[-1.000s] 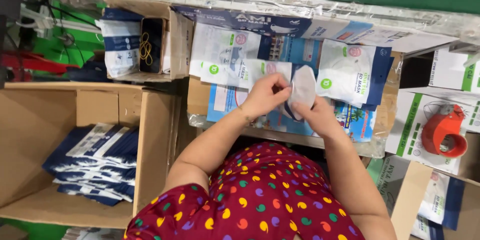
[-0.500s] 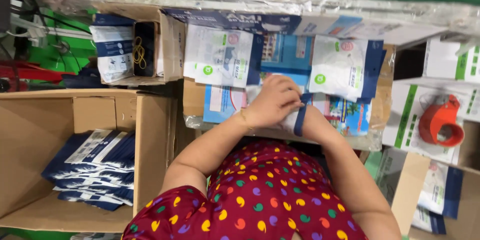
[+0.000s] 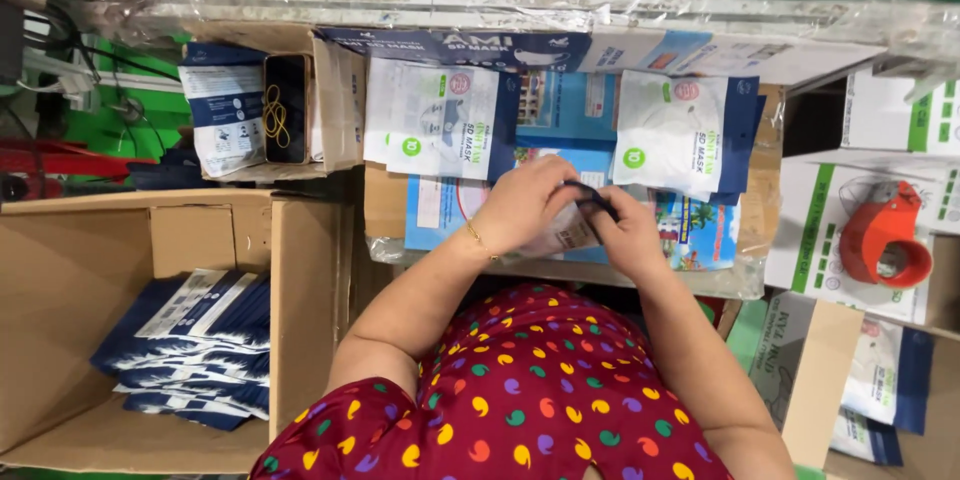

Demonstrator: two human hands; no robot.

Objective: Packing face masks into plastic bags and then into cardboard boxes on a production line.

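My left hand [image 3: 525, 202] and my right hand [image 3: 628, 230] meet over the work surface, both gripping one white and dark blue mask pouch [image 3: 572, 228]. Most of the pouch is hidden under my fingers. A thin bracelet circles my left wrist. Two stacks of the same pouches lie just beyond my hands: one on the left [image 3: 435, 120], one on the right [image 3: 685, 132]. My red spotted sleeves and lap fill the bottom of the view.
A large open cardboard box [image 3: 300, 270] at left holds several packed blue pouches [image 3: 195, 340]. A small box with rubber bands [image 3: 282, 110] stands at upper left. An orange tape dispenser [image 3: 885, 235] rests on cartons at right. More pouches [image 3: 885, 380] sit lower right.
My hands have dropped from holding the white mask up to pressing the pouch down near the table edge. The pouch is now folded under my fingers.
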